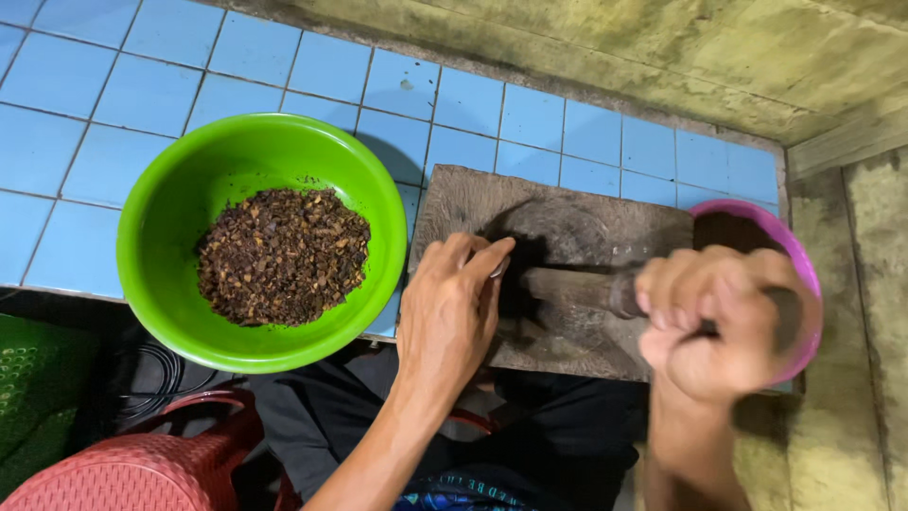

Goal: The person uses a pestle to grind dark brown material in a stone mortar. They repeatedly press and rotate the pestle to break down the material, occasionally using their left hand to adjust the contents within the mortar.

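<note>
A dark stone grinding slab (pixel 473 203) lies on the blue tiled counter (pixel 85 104). My right hand (pixel 719 322), blurred by motion, grips the end of a stone roller (pixel 577 289) that lies across the slab. My left hand (pixel 454 308) rests on the slab's left part, fingers together, pinching what looks like a small spoon over dark ground matter. A green bowl (pixel 161 213) of coarse brown crumbs (pixel 284 255) stands left of the slab.
A pink bowl (pixel 799 260) sits behind my right hand at the counter's right end. A stained wall (pixel 662 47) runs behind. Below the counter are a red plastic stool (pixel 123 468), black cables and my lap.
</note>
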